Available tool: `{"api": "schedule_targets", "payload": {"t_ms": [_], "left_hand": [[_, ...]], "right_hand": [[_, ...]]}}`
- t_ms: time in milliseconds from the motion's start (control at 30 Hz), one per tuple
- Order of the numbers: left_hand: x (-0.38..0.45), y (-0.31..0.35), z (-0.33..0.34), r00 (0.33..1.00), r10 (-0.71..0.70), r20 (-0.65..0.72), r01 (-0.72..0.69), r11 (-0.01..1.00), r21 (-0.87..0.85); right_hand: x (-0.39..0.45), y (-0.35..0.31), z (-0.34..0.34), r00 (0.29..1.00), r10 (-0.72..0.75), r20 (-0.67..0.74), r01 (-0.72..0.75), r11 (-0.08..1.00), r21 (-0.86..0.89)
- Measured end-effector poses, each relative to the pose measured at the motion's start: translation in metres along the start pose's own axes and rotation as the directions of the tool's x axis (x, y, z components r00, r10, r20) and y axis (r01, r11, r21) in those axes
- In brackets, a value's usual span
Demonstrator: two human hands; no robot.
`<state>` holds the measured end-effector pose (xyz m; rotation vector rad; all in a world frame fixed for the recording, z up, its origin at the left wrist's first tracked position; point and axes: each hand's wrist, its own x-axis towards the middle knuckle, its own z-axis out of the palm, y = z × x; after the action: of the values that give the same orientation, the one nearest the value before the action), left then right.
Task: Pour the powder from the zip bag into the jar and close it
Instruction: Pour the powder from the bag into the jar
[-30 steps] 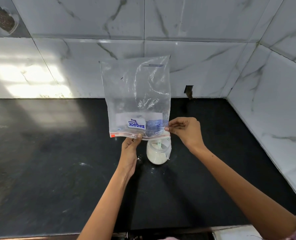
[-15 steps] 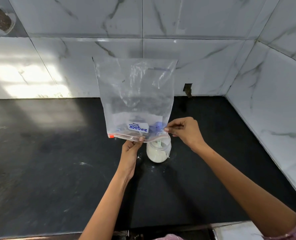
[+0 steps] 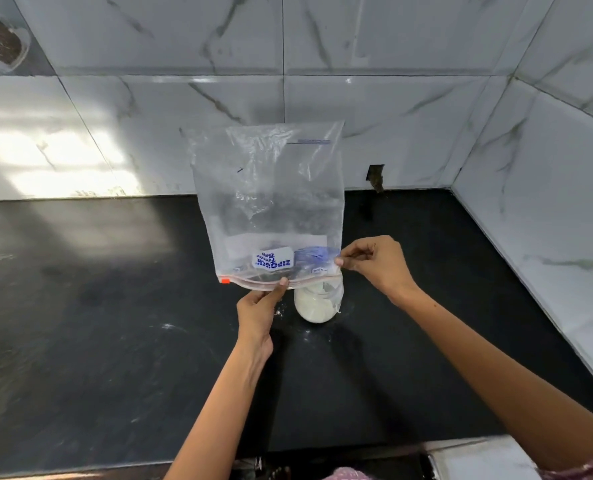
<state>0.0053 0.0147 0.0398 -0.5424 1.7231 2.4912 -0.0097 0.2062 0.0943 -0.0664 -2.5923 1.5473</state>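
A clear zip bag [image 3: 271, 202] is held upside down, its zip edge with an orange tab at the bottom, right over the jar. It looks nearly empty of powder. My left hand [image 3: 257, 313] pinches the zip edge near its middle from below. My right hand [image 3: 374, 261] pinches the bag's right bottom corner. Below the zip edge stands a small clear jar [image 3: 317, 303] on the black counter, partly filled with white powder. The bag hides the jar's mouth. No lid is in view.
The black counter [image 3: 115, 323] runs from the left to a corner of white marble wall tiles [image 3: 530, 220] at the back and right. A little spilled powder [image 3: 168, 326] dusts the counter beside the jar. A small dark hole [image 3: 375, 176] shows in the back wall.
The bag has shifted slightly and its top has swayed, while both hands keep their pinch on the zip edge above the jar. The jar has stayed put.
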Motion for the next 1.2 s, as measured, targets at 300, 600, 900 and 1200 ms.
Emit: {"api": "schedule_targets", "payload": {"t_ms": [300, 600, 900, 1200], "left_hand": [[0.001, 0.002, 0.0, 0.998, -0.048, -0.036, 0.049, 0.998, 0.036], [-0.002, 0.003, 0.0, 0.998, -0.011, -0.065, 0.014, 0.999, 0.037], [-0.005, 0.007, 0.004, 0.998, -0.005, -0.06, 0.007, 1.0, 0.028], [-0.007, 0.009, 0.001, 0.987, -0.106, -0.125, 0.094, 0.991, -0.094]], "right_hand": [[0.001, 0.002, 0.003, 0.998, -0.031, -0.047, 0.027, 0.997, -0.072], [0.005, -0.001, -0.002, 0.999, 0.038, -0.024, -0.037, 0.998, 0.053], [0.005, -0.006, 0.001, 0.999, -0.014, -0.036, 0.015, 1.0, 0.015], [-0.001, -0.008, 0.007, 0.998, -0.021, -0.051, 0.017, 0.996, -0.086]]}}
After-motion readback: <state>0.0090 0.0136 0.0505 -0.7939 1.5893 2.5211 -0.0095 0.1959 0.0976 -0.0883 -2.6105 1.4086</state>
